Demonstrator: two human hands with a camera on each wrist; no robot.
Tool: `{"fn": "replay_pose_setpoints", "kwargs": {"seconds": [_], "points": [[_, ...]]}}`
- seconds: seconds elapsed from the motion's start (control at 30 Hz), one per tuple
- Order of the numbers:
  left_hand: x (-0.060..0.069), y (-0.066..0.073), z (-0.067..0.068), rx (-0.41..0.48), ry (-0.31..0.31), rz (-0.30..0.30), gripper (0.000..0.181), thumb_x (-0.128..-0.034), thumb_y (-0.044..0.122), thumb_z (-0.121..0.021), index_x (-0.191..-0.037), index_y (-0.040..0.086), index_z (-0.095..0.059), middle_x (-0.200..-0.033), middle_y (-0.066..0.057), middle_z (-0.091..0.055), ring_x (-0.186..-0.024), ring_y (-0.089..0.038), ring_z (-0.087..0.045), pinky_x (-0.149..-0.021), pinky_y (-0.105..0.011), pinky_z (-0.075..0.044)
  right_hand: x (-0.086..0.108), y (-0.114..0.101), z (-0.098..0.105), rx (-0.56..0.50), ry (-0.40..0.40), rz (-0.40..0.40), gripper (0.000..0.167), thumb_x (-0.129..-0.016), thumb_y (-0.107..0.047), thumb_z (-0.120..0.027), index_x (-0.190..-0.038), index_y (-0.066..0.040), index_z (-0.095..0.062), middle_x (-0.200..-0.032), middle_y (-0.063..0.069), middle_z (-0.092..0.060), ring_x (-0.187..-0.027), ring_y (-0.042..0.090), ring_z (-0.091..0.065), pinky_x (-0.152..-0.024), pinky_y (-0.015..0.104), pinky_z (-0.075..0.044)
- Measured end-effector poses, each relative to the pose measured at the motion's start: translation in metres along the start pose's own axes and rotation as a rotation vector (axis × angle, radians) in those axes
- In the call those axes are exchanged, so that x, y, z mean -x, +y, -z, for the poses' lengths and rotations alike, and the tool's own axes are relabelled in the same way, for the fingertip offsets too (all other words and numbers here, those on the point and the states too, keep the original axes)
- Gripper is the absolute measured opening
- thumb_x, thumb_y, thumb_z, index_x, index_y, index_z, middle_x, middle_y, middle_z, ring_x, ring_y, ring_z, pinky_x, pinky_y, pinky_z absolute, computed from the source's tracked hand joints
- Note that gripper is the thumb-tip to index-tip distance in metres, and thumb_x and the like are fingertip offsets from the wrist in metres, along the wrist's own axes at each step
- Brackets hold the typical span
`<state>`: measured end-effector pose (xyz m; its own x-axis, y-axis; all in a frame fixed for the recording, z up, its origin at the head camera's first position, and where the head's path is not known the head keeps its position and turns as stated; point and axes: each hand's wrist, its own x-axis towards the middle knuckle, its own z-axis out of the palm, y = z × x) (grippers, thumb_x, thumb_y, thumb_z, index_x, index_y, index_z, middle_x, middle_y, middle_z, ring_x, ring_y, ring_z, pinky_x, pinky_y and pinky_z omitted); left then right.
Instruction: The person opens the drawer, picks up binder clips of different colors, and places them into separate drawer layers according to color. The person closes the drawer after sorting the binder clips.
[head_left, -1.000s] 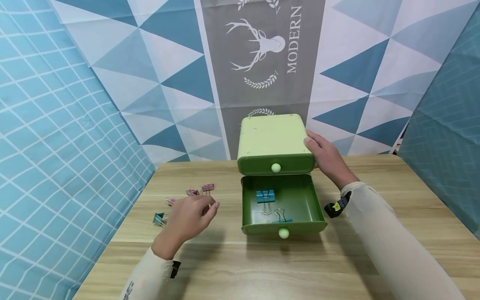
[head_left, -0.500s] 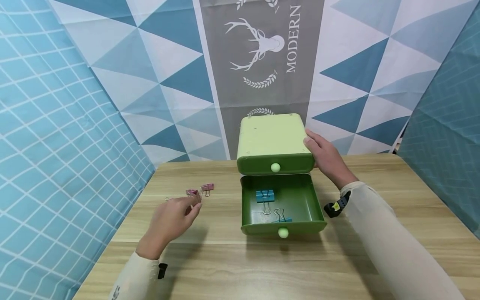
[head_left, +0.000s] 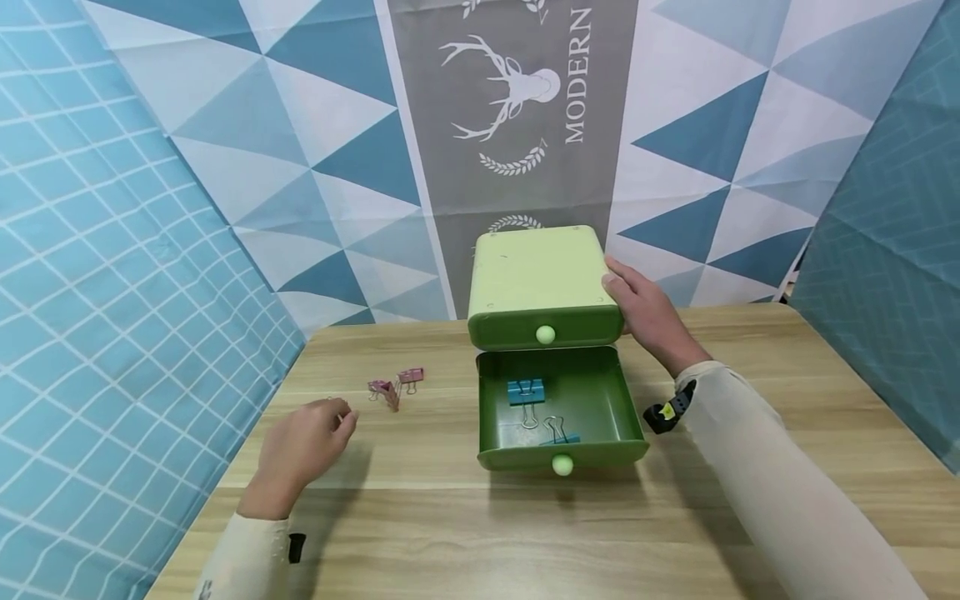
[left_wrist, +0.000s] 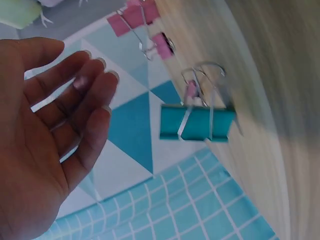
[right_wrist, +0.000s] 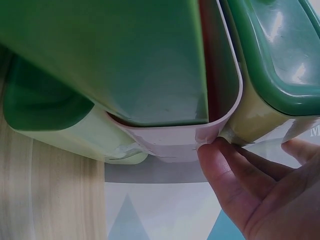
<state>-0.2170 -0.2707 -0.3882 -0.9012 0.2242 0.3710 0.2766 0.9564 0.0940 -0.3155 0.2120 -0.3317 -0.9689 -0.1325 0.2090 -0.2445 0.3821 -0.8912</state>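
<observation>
My left hand (head_left: 303, 443) hovers over the left of the table, fingers loosely bent and holding nothing. Close to it in the left wrist view lie a teal binder clip (left_wrist: 197, 122) and smaller pink binder clips (left_wrist: 132, 21); the hand hides the teal one from the head view. My right hand (head_left: 648, 310) rests against the right side of a pale green drawer box (head_left: 540, 267). In the right wrist view its fingers (right_wrist: 215, 162) touch the box's side. The lower drawer (head_left: 607, 408) is pulled out, with two blue binder clips (head_left: 526, 392) inside.
The upper drawer's green front, with its round knob (head_left: 545, 335), is pushed in. A patterned cloth (head_left: 517, 183) hangs behind the wooden table (head_left: 420, 517). A blue checked cloth (head_left: 112, 333) stands along the left edge, another teal cloth (head_left: 885, 275) at the right.
My left hand has drawn away leftward and nearer, uncovering the pink clips by the box. The right hand keeps its place on the box.
</observation>
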Motion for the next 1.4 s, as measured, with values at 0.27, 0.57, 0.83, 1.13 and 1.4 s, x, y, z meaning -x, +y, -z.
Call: {"fn": "replay_pose_setpoints", "kwargs": {"seconds": [0.27, 0.57, 0.83, 1.13, 1.4], "points": [[0.004, -0.020, -0.005, -0.083, 0.079, 0.039, 0.025, -0.0977, 0.026, -0.062, -0.080, 0.011, -0.072, -0.067, -0.003, -0.055, -0.047, -0.015, -0.041, -0.041, -0.034, -0.033, 0.001, -0.002, -0.001, -0.003, 0.004, 0.003, 0.068, -0.101, -0.063, -0.036, -0.160, -0.030, -0.023, -0.163, 0.000, -0.025, -0.133, 0.028, -0.042, -0.088, 0.049, -0.047], [0.012, -0.033, -0.005, -0.074, 0.065, 0.131, 0.013, -0.0921, 0.016, -0.064, -0.094, 0.006, -0.072, -0.090, -0.016, -0.062, -0.047, -0.016, -0.044, -0.036, -0.036, -0.032, 0.002, -0.003, -0.001, 0.002, 0.003, 0.009, 0.070, -0.101, -0.064, -0.036, -0.160, -0.029, -0.023, -0.164, 0.000, -0.024, -0.140, 0.028, -0.035, -0.095, 0.053, -0.043], [0.018, -0.040, -0.004, -0.078, 0.029, 0.198, 0.019, -0.0896, 0.016, -0.065, -0.102, 0.002, -0.070, -0.093, -0.022, -0.060, -0.046, -0.021, -0.042, -0.037, -0.038, -0.032, 0.000, -0.001, -0.001, 0.011, 0.016, 0.017, 0.068, -0.102, -0.062, -0.036, -0.160, -0.029, -0.024, -0.163, 0.000, -0.025, -0.138, 0.028, -0.038, -0.095, 0.052, -0.044], [0.022, -0.046, -0.001, -0.055, -0.091, 0.232, 0.018, -0.0917, 0.019, -0.065, -0.101, 0.006, -0.073, -0.089, -0.014, -0.069, -0.058, -0.020, -0.055, -0.044, -0.041, -0.040, 0.000, 0.001, 0.000, 0.003, 0.004, -0.006, 0.065, -0.102, -0.061, -0.035, -0.160, -0.034, -0.022, -0.162, 0.001, -0.027, -0.116, 0.028, -0.052, -0.077, 0.040, -0.052], [0.024, -0.049, 0.003, -0.002, -0.128, 0.248, 0.018, -0.0953, 0.014, -0.063, -0.104, 0.006, -0.076, -0.100, -0.017, -0.072, -0.069, -0.023, -0.064, -0.054, -0.047, -0.049, 0.000, 0.002, 0.000, -0.005, 0.000, -0.006, 0.064, -0.103, -0.061, -0.035, -0.160, -0.034, -0.022, -0.162, 0.000, -0.026, -0.117, 0.028, -0.052, -0.077, 0.040, -0.052]]}}
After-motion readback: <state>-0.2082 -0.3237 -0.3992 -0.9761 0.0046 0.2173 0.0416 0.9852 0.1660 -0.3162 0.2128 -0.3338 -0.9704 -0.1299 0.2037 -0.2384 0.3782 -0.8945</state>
